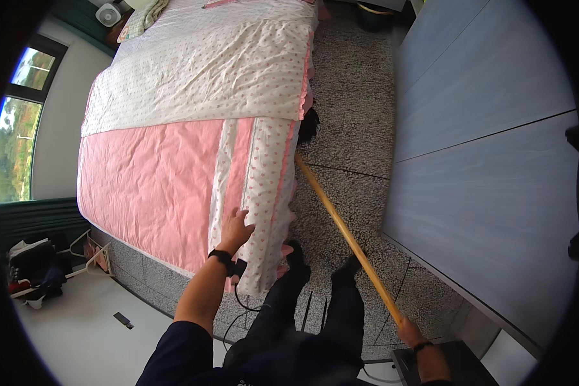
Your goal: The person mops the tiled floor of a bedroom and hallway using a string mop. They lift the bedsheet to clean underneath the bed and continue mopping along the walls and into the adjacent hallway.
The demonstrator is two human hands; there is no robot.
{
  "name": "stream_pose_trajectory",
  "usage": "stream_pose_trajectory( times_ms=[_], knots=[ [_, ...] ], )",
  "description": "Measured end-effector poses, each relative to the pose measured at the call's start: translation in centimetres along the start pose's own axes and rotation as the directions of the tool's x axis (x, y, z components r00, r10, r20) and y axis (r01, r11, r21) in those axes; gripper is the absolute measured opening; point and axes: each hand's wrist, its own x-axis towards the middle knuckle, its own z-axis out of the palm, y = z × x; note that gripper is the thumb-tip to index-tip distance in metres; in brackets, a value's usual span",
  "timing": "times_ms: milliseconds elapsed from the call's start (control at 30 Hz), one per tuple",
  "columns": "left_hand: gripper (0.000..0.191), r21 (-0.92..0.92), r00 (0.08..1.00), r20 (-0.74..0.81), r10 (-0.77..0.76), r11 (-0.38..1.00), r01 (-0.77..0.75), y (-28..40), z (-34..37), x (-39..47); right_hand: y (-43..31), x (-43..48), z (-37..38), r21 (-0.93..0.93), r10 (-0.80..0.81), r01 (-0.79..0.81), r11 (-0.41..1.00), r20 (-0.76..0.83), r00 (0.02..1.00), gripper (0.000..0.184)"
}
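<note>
My right hand (409, 332) grips the upper end of a long yellow wooden pole (347, 234) at the lower right. The pole slants up and left across the speckled floor, and its far end meets the hanging side of the bed cover. A dark, fringed thing (309, 125) sticks out from under the bed just beyond it; whether it joins the pole cannot be told. Over the near edge of the bed, my left hand (236, 230) has its fingers apart and holds nothing, above or against the pink and white heart-patterned quilt (159, 183).
Along the right runs a large grey-blue cabinet (477, 169). A clothes-laden white rack (96, 258) is at the lower left, below a window (19, 140). A dark box-like piece (444, 364) stands beside my right arm. Cables run near my legs. A dark bucket (374, 19) sits at the far end.
</note>
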Motion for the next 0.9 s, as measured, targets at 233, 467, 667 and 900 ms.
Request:
stream_pose_trajectory(
  times_ms=[233,467,667,900],
  knots=[
    [0.101,0.166,0.996,-0.070,-0.062,0.984,0.073,3.5,3.6,7.1,19.3,-16.0,4.4,-0.298,0.087,-0.130,0.946,-0.156,0.984,0.040],
    [0.123,0.310,0.993,0.062,-0.100,0.948,0.076,0.8,8.5,12.5,19.7,-9.5,-2.6,-0.243,0.458,-0.436,0.866,0.041,0.888,0.023],
    [0.125,0.308,0.996,0.022,-0.083,0.949,0.072,0.2,10.0,13.9,8.1,5.5,3.9,-0.075,0.289,-0.281,0.957,0.133,0.948,0.022],
    [0.125,0.291,0.997,-0.027,-0.075,0.953,0.080,0.0,10.9,14.5,-10.6,31.4,9.8,0.146,-0.130,0.132,0.980,-0.020,0.991,0.051]
  ],
)
